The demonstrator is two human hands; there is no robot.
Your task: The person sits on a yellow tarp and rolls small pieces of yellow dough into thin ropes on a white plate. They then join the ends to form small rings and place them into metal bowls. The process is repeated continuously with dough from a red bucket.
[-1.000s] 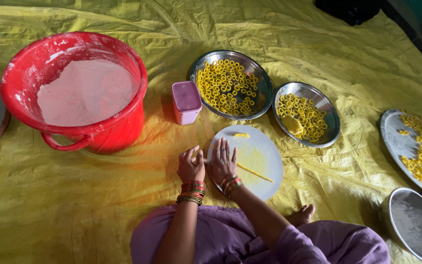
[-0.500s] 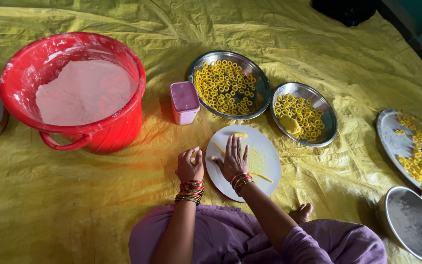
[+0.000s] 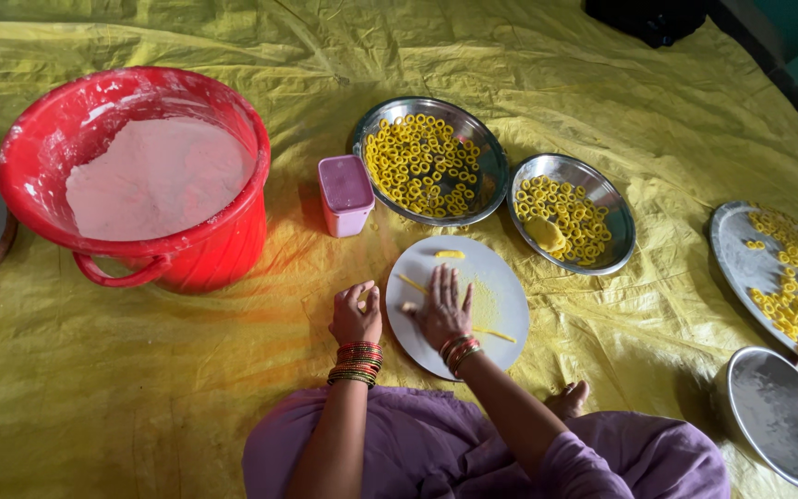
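Right hand (image 3: pixel 442 310) flat, fingers spread, on the dough strand (image 3: pixel 459 310); left hand (image 3: pixel 355 314) pinching dough beside the plate (image 3: pixel 501 277).
Risk: pressing unevenly, snapping the thin strand.

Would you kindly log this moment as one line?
right hand: flat on dough strip, white board | left hand: curled beside board

Open yellow sheet (image 3: pixel 140 388) lies left of the white board (image 3: pixel 491 277); ahead, a pink tub (image 3: pixel 346 192), red bucket (image 3: pixel 140 176) and two steel bowls, apparently touching, block passage.
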